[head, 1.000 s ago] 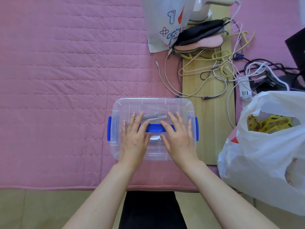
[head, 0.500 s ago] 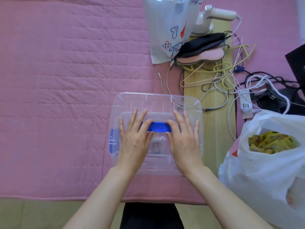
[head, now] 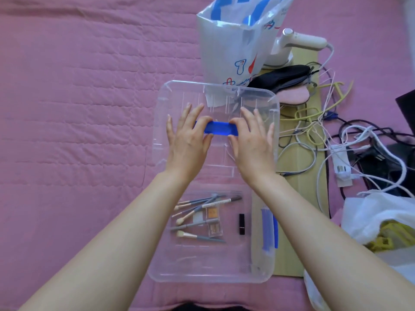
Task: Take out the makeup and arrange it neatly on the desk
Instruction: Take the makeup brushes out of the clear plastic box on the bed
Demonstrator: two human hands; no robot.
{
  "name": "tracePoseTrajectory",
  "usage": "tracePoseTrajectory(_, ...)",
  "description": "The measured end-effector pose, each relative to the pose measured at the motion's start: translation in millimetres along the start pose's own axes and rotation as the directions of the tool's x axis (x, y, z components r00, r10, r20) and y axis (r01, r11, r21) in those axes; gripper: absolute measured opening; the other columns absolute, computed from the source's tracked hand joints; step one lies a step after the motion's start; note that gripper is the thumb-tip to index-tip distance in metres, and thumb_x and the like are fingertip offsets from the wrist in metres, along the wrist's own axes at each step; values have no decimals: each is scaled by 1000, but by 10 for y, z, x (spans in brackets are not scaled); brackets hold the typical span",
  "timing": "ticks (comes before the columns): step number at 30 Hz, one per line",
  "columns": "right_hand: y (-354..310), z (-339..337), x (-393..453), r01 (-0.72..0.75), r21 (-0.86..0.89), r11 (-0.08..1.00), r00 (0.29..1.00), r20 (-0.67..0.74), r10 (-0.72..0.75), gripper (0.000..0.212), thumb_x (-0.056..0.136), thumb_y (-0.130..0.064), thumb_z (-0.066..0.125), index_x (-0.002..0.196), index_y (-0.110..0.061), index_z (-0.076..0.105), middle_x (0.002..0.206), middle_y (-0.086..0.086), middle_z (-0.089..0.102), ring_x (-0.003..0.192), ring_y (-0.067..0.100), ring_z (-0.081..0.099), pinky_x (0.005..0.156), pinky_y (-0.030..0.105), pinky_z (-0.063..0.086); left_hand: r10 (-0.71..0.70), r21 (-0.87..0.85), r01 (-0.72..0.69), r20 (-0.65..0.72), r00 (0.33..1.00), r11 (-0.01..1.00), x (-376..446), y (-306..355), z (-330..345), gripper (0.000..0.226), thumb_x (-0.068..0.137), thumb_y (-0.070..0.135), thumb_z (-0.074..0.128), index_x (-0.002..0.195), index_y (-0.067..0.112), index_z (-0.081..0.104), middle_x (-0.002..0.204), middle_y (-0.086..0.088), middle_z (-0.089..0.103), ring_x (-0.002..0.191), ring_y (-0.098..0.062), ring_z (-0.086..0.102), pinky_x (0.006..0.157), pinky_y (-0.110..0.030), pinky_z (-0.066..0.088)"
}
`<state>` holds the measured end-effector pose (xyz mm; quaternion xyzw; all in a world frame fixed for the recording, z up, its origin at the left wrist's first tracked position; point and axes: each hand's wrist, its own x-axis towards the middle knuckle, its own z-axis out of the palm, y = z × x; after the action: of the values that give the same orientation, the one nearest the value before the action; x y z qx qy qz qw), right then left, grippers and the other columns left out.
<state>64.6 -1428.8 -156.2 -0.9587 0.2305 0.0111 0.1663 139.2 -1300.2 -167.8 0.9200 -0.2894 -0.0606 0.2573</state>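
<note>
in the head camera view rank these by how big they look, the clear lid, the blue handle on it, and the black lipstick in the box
1. Clear lid, held nearer the camera, so its lead is exaggerated.
2. Blue handle.
3. Black lipstick.

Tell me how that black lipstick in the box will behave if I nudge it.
The lipstick looks like a small smooth tube lying flat, so it would probably roll or slide across the box's slick clear plastic floor. It likely feels light and stiff.
</note>
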Motion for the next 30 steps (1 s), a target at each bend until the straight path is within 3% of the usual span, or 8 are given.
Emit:
tracePoseTrajectory(10, 204, 660, 355, -36, -26, 999, 973, 226, 41, 31, 91, -26, 57, 121, -22, 54, 152, 2, 28, 142, 23, 24, 115, 53, 16, -89, 60, 78, 218, 972, 995, 168, -467, 619, 26, 92, 18, 58, 117, 14, 57, 150, -2, 35, 145, -22, 19, 114, -55, 14)
tracePoseTrajectory(18, 244, 996, 477, 4, -99, 995, 914, 403, 36, 26, 91, -12, 55, 116, -17, 52, 151, 6, 26, 143, 27, 15, 107, 62, 25, -114, 89, 91, 315, 942, 992, 203, -706, 876, 26, 89, 5, 57, 114, 10, 60, 145, -10, 39, 135, -27, 31, 102, -43, 34)
tracePoseTrajectory(26, 325, 1059, 414, -7, -42, 999, 903, 429, 25, 41, 90, -12, 57, 130, -10, 46, 149, 11, 29, 138, 31, 25, 105, 48, 36, -148, 126, 98, 502, 852, 987, 217, -762, 850, 58, 86, -7, 48, 140, 14, 41, 156, -7, 22, 143, -24, 17, 109, -42, 32)
tracePoseTrajectory(30, 309, 976, 341, 13, 6, 1000, 929, 369, -14, 50, 90, -12, 57, 137, -5, 40, 146, 14, 35, 134, 31, 32, 106, 43, 35, -160, 127, 109, 529, 833, 986, 173, -759, 757, 56, 89, -3, 46, 143, 13, 37, 151, -7, 31, 139, -24, 23, 109, -41, 31)
